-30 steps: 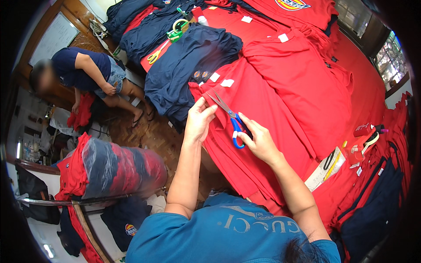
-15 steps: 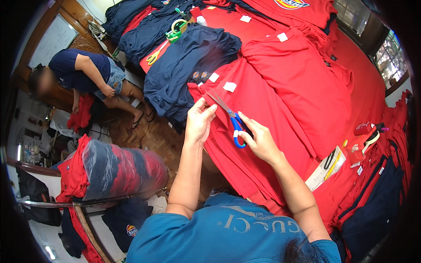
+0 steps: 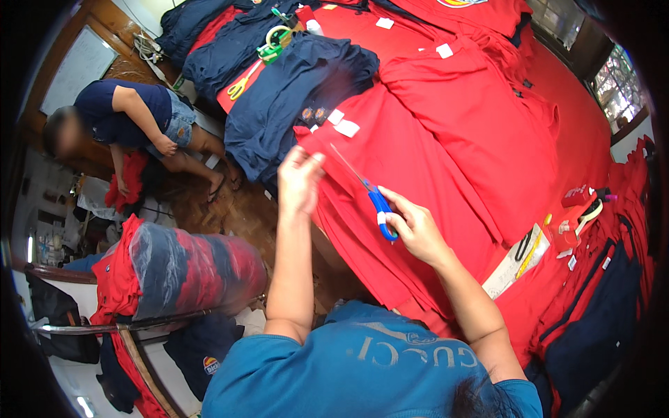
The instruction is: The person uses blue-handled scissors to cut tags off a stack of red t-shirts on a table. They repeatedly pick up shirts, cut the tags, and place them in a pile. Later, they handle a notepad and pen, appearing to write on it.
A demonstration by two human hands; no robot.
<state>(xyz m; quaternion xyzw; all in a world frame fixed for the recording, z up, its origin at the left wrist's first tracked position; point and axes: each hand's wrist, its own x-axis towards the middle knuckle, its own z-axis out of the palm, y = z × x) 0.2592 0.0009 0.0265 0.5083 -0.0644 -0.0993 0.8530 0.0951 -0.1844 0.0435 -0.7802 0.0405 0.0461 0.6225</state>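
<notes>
My right hand (image 3: 420, 233) is wrapped round the handles of blue-handled scissors (image 3: 380, 211). Their blades look closed together and point up and left over a red garment (image 3: 411, 164). At that garment's left edge is my left hand (image 3: 298, 182), its fingers smeared by motion, so whether they grip the cloth does not show. White tags (image 3: 346, 128) lie on the garment's upper end, just beyond the blade tips. Beside it is a pile of navy garments (image 3: 289, 90) with small dark labels on top.
Yellow scissors (image 3: 240, 87) and a green tape dispenser (image 3: 270, 51) lie at the far left of the heap. A person in a navy shirt (image 3: 139, 104) bends at the left. A plastic-wrapped bundle of garments (image 3: 198, 272) stands nearer. At the right is a ruler (image 3: 516, 268).
My left hand has moved left and lower, away from the scissor tips. The scissor blades, slightly apart before, now look closed. The view has shifted slightly.
</notes>
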